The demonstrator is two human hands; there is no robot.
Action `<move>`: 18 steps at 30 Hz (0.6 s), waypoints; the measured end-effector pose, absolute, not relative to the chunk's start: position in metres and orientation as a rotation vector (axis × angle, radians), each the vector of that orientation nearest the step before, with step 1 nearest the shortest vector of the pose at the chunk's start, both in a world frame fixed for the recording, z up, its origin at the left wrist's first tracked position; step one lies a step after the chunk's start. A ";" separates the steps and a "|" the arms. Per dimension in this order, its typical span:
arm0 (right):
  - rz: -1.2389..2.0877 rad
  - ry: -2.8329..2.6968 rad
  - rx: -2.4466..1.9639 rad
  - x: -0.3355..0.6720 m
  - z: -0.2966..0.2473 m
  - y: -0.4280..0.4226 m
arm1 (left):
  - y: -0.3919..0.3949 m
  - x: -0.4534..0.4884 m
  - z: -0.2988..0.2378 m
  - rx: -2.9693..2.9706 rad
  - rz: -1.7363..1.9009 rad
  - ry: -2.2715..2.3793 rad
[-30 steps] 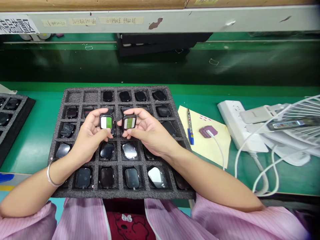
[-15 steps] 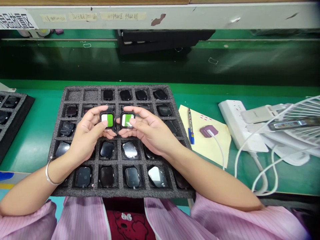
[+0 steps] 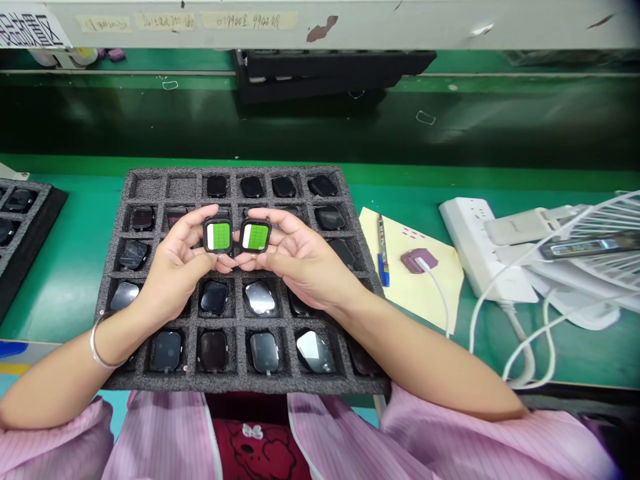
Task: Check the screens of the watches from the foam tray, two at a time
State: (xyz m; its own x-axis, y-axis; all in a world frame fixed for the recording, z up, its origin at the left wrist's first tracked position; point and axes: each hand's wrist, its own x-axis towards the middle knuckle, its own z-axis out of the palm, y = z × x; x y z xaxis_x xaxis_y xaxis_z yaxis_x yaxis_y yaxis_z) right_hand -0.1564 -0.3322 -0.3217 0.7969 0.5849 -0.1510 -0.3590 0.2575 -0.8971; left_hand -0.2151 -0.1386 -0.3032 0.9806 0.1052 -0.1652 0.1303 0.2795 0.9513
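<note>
My left hand (image 3: pixel 183 257) is closed on a square black smartwatch (image 3: pixel 218 235), fingers behind it and thumb at its lower edge. My right hand (image 3: pixel 295 257) grips a second smartwatch (image 3: pixel 255 235) in the same way, just beside the first. Both lit screens show a green grid with a white strip on the left, and no straps are on them. Beneath my hands lies a dark grey foam tray (image 3: pixel 240 385), whose square compartments hold several more watch bodies with dark screens. Two compartments at its back left hold nothing.
At right, a pen (image 3: pixel 383 250) and a purple cube with a white cable (image 3: pixel 419 261) lie on yellow paper (image 3: pixel 440 293). Past them are a white power strip (image 3: pixel 483 247) and a white fan (image 3: pixel 595 267). Another foam tray (image 3: pixel 47 213) sits at left. A shelf edge (image 3: pixel 380 27) crosses the top.
Both thumbs have slid down off the screens to the lower edges of the watches. The screens now show more of the green grid, and both watches face up more squarely.
</note>
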 end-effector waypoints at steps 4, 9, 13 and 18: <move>0.637 -0.215 -1.188 -0.155 -0.320 -0.333 | -0.138 -0.216 -0.300 1.269 -0.074 0.238; 0.619 -0.176 -1.237 -0.152 -0.323 -0.333 | -0.137 -0.218 -0.304 1.337 -0.059 0.238; 0.611 -0.188 -1.224 -0.152 -0.324 -0.333 | -0.136 -0.216 -0.309 1.344 -0.014 0.201; 0.606 -0.188 -1.212 -0.153 -0.322 -0.332 | -0.138 -0.216 -0.308 1.329 -0.022 0.186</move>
